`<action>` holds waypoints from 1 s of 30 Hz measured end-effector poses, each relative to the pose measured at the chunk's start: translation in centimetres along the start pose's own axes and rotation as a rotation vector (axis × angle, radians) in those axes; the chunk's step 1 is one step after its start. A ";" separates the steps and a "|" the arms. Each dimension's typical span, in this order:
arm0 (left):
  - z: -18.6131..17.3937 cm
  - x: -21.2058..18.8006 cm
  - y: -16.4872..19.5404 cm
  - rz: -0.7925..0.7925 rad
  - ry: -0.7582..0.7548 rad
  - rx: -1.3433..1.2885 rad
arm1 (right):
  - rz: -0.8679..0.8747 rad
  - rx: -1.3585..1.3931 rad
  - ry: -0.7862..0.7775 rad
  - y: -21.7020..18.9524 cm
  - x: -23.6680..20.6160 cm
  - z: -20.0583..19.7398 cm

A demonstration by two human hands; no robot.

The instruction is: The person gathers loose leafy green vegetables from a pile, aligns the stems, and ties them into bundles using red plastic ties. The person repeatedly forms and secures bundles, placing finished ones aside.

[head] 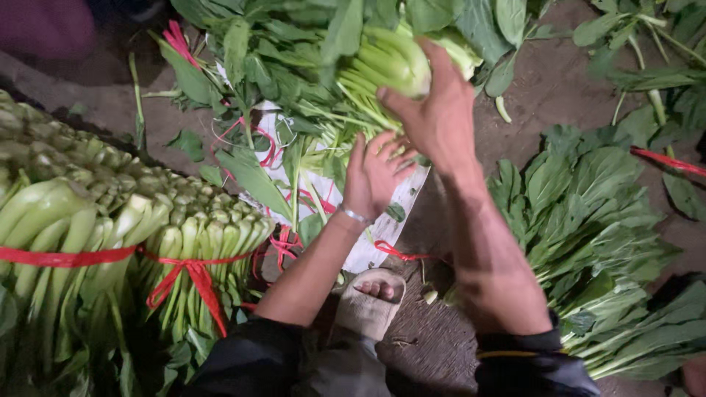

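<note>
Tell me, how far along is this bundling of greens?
Done: tied bundles lie stacked at the left, bound with red ties. In hand: the right hand grips a bunch of greens by its pale stems, and the left hand reaches in just below it. Left: loose leafy greens lie untied on the ground at the right, with spare red ties on the white sheet.

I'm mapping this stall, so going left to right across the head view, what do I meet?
Tied stalk bundles → red tie → left hand → right hand gripping a greens bunch → loose leafy greens.
</note>
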State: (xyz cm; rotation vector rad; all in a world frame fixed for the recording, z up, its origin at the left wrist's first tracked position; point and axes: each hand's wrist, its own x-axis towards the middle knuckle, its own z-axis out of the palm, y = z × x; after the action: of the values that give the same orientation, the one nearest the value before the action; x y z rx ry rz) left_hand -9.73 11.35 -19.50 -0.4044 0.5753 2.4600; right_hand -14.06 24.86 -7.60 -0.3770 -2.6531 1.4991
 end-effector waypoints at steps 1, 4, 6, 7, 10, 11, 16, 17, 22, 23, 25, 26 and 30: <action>0.6 0.2 0.6 0.014 0.006 0.004 | -0.133 -0.118 0.025 -1.4 0.1 -0.8; 2.0 -0.2 1.9 0.093 0.237 -0.008 | -0.446 -0.380 0.052 -6.5 -0.2 -3.4; 2.3 -1.3 2.4 0.113 0.354 -0.040 | -0.528 -0.423 0.021 -10.0 -0.7 -5.1; 2.3 -2.1 2.5 0.108 0.350 -0.063 | -0.628 -0.465 0.040 -11.7 -1.1 -6.3; 2.5 -5.3 2.7 0.063 0.157 -0.154 | -0.791 -0.494 0.058 -15.4 -4.0 -11.5; 3.0 -6.2 2.8 0.047 0.043 -0.196 | -0.814 -0.478 0.064 -16.6 -5.5 -12.9; 8.6 -11.0 3.6 0.265 -0.619 0.070 | -0.778 -0.291 0.081 -17.5 -10.4 -12.6; 9.6 -11.7 3.8 0.362 -0.738 0.159 | -0.731 -0.243 0.071 -17.6 -11.7 -12.5; 8.4 -12.2 7.0 0.319 -0.651 -0.011 | -0.473 0.033 -0.087 -13.0 -15.5 -6.1; 7.2 -11.6 7.1 0.267 -0.497 -0.135 | -0.443 0.084 -0.112 -11.8 -16.2 -4.9; 4.2 -11.5 7.4 0.172 -0.365 -0.322 | -0.429 0.162 -0.147 -8.7 -16.9 -3.1; 2.8 -11.7 7.7 0.129 -0.395 -0.386 | -0.204 0.306 -0.329 -6.5 -16.1 -2.7; -0.2 -13.3 8.6 0.029 -0.349 -0.632 | -0.297 -0.137 -0.011 2.1 -9.1 -0.7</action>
State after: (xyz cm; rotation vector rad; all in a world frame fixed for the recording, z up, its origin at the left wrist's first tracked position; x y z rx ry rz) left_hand -4.39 -1.32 -11.66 -0.1913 -0.3551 2.6135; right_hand -4.79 24.20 -8.50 0.0201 -2.6806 1.2401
